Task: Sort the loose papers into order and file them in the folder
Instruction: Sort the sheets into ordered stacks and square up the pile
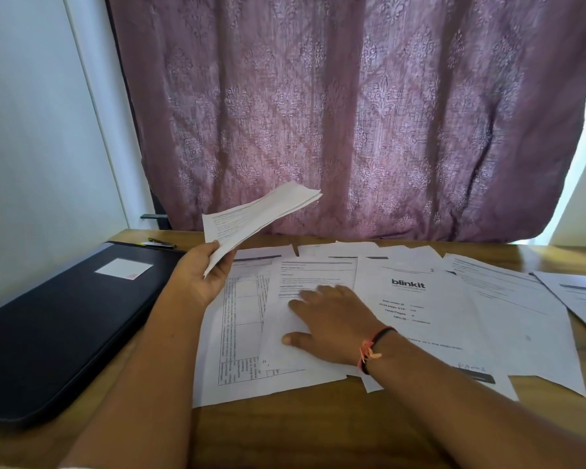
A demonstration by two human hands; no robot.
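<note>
The left hand (197, 275) is gripping a stack (257, 214) above the table (285, 434). The right hand (332, 319), fingers blurred but seemingly straight, is pressing a sheet (312, 272) among spread papers (508, 316). The folder (65, 326) is lying closed, left.

Your light comes from behind the curtain (352, 113): daylight glows through the weave and blows out to pure white at its right edge. The table (285, 434) lies in dimmer, even light, and shadows there are soft and faint. The fingers (310, 296) of your right hand (335, 324) are smeared by motion blur. Straight lines bow near the frame's edges, and fine print on the papers (420, 316) is too soft to read.
</note>
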